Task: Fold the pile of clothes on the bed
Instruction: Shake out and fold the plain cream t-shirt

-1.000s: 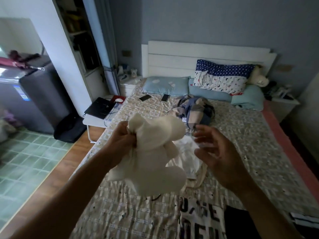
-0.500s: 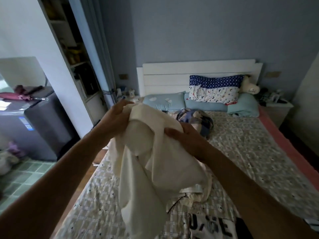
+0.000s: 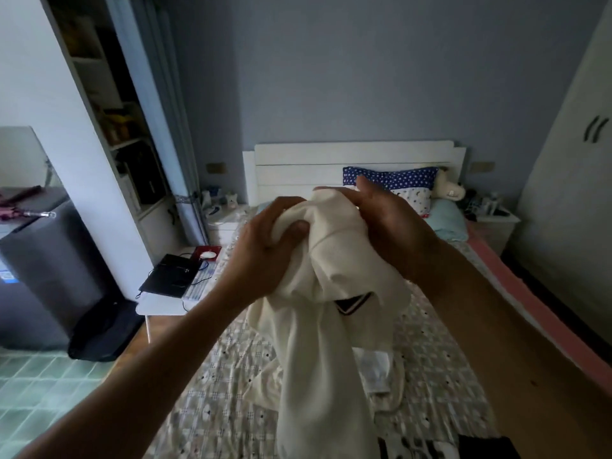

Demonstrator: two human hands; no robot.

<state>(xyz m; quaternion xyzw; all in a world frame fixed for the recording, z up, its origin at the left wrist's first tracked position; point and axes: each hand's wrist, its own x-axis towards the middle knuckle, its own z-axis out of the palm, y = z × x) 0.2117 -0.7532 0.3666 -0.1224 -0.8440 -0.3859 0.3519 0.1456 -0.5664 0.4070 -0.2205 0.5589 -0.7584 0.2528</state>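
Observation:
A cream garment (image 3: 318, 326) with a dark striped trim hangs bunched in the air over the bed (image 3: 440, 369). My left hand (image 3: 265, 256) grips its top from the left, and my right hand (image 3: 390, 223) grips it from the right, the two hands close together at chest height. The cloth's lower end drapes down to the patterned bedspread. Another white piece (image 3: 377, 376) lies on the bed beneath it. A black-and-white printed garment (image 3: 420, 447) shows at the bottom edge. The plaid clothes further up the bed are hidden behind the raised cloth.
Pillows (image 3: 394, 183) and a plush toy (image 3: 448, 190) sit against the white headboard (image 3: 331, 160). A small table with a laptop (image 3: 172, 274) stands left of the bed, a dark bag (image 3: 102, 329) on the floor. Nightstands flank the headboard; a wardrobe (image 3: 576, 193) is at right.
My right hand has taken hold of the cream garment, and both hands have raised it higher. The view has tilted upward.

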